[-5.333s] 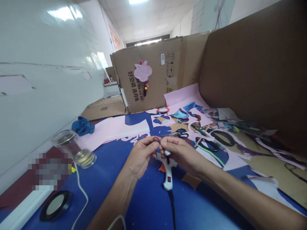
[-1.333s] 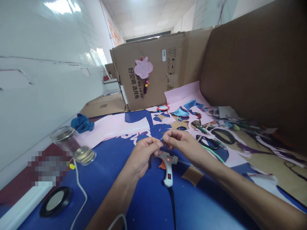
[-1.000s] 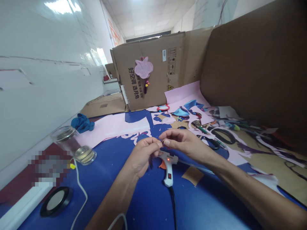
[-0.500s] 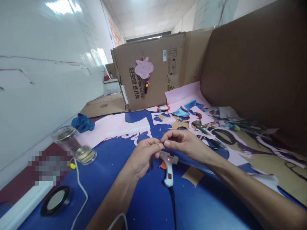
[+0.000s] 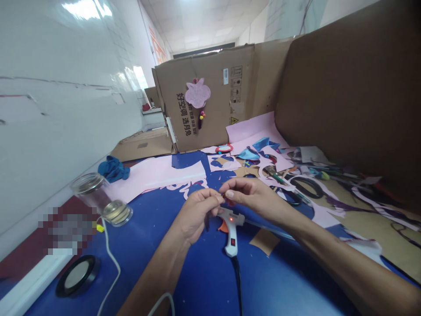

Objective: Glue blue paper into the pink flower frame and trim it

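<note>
In the middle of the view my left hand [image 5: 199, 213] is closed in a pinch, palm side partly hidden. A dark tassel [image 5: 207, 221] hangs below its curled fingers. My right hand [image 5: 246, 192] meets it fingertip to fingertip, thumb and forefinger pinched together. Between the two sets of fingertips shows a tiny dark, reddish piece [image 5: 224, 197], too small to name. Just under the hands a white glue gun [image 5: 231, 235] with an orange trigger lies on the blue table [image 5: 197, 281], its red light lit. A small brown cardboard square [image 5: 265, 242] rests beside it.
A glass jar [image 5: 101, 197], a blue cloth [image 5: 113, 169] and a black tape roll [image 5: 77, 276] stand left. Pink sheets [image 5: 154, 175] and a black ring [image 5: 307, 187] lie among scraps. Cardboard walls [image 5: 217, 92] close the back and right; a pink ornament [image 5: 198, 94] hangs there.
The right fingertips have shifted slightly, and more of the small reddish piece now shows between the hands. The left hand stays nearly still, and the table is unchanged.
</note>
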